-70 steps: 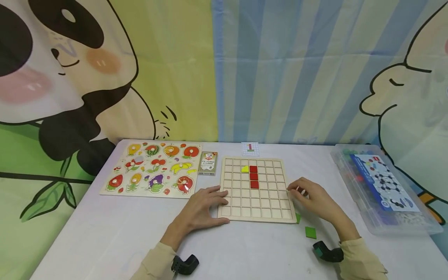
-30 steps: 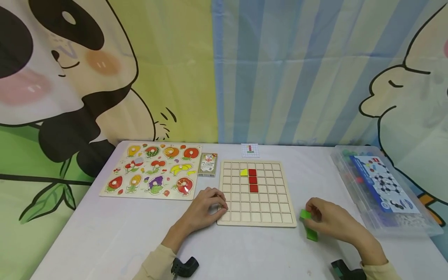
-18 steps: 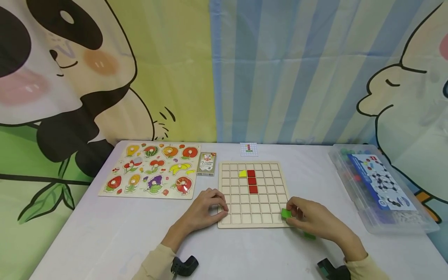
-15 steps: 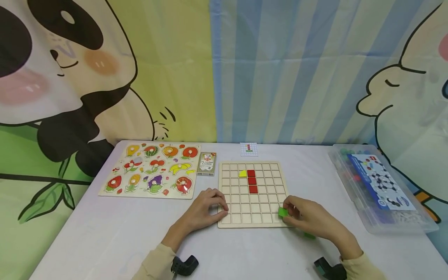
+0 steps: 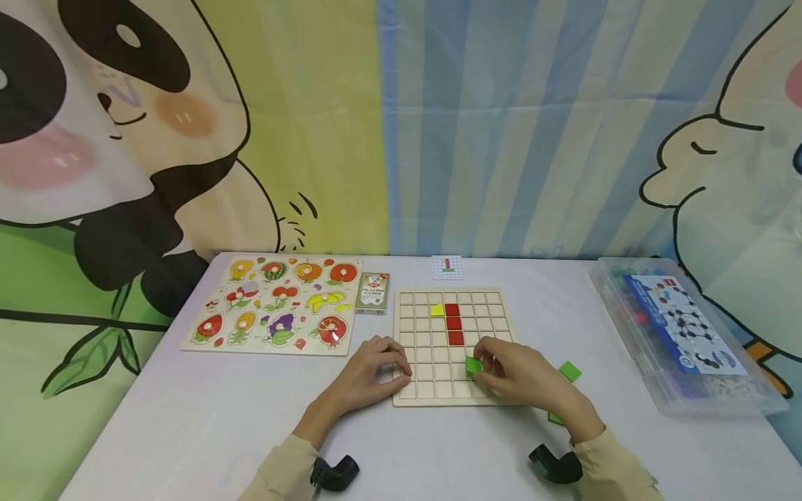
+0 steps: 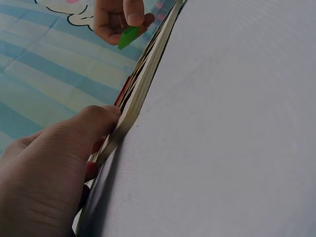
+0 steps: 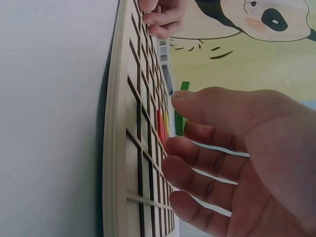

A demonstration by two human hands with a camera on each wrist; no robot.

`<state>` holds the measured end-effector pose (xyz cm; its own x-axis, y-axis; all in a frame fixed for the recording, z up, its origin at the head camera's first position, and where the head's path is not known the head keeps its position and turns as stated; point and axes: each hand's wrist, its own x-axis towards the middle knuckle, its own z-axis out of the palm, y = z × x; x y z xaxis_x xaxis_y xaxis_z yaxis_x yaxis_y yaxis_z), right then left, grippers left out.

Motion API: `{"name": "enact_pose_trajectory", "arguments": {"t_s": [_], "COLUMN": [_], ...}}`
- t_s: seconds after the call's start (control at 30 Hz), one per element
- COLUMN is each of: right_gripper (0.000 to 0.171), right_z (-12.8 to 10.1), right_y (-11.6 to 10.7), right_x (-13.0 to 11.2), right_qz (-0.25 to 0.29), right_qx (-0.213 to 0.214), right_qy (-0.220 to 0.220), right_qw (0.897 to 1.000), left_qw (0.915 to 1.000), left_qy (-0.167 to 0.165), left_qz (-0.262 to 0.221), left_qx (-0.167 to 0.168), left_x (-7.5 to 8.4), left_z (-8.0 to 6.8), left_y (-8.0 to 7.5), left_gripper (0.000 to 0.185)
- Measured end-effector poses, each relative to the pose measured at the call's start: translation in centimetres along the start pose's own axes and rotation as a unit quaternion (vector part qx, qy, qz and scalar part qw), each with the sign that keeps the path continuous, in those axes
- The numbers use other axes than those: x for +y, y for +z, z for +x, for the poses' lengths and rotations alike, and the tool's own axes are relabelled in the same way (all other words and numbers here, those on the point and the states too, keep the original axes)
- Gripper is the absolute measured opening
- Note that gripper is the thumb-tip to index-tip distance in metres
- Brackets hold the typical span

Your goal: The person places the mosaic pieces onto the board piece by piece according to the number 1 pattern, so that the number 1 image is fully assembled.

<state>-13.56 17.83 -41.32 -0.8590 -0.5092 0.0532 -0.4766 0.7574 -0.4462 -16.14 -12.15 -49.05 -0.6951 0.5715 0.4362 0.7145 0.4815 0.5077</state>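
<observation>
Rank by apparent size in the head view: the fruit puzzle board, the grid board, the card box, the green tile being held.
1. fruit puzzle board
2. grid board, somewhat smaller
3. card box
4. green tile, pinched in the right hand

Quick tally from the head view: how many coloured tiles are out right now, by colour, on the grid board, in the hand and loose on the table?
Red tiles: 3, stacked in one column on the grid board.
Yellow tile: 1, left of the top red one.
Green tiles: 3; one pinched by the right hand, two loose on the table.
Total: 7.
</observation>
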Motion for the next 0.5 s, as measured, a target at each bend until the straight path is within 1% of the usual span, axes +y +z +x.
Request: {"name": "enact_pose_trajectory", "arguments": {"t_s": [0.13,0.27,0.37,0.5], "right_gripper": [0.023,0.023,0.024,0.024], "right_z": [1.1,2.0,2.7,3.6], "right_y": [0.5,0.9,1.1,1.3], "right_x": [-0.3,-0.6,-0.9,-1.3], "right_qz": [0.0,0.001,0.003,0.005], "right_qx": [0.01,0.008,0.002,0.0], "right_qy": [-0.008,0.002,0.005,-0.004], "right_qw": [1.0,1.0,1.0,1.0], "left_qw": [0.9999,0.9997,0.9997,0.9998], "left_qy": [-0.009,-0.019,-0.021,-0.019], "left_qz": [0.0,-0.005,-0.004,-0.003], "left_qx": [-0.006,-0.011,-0.011,-0.008], "left_x": [0.1,0.2,0.2,0.1], "left_z": [0.0,0.0,0.0,0.0], "left_y": [0.0,-0.1,-0.1,-0.2], "left_gripper": [0.008,0.006,0.006,0.007]}}
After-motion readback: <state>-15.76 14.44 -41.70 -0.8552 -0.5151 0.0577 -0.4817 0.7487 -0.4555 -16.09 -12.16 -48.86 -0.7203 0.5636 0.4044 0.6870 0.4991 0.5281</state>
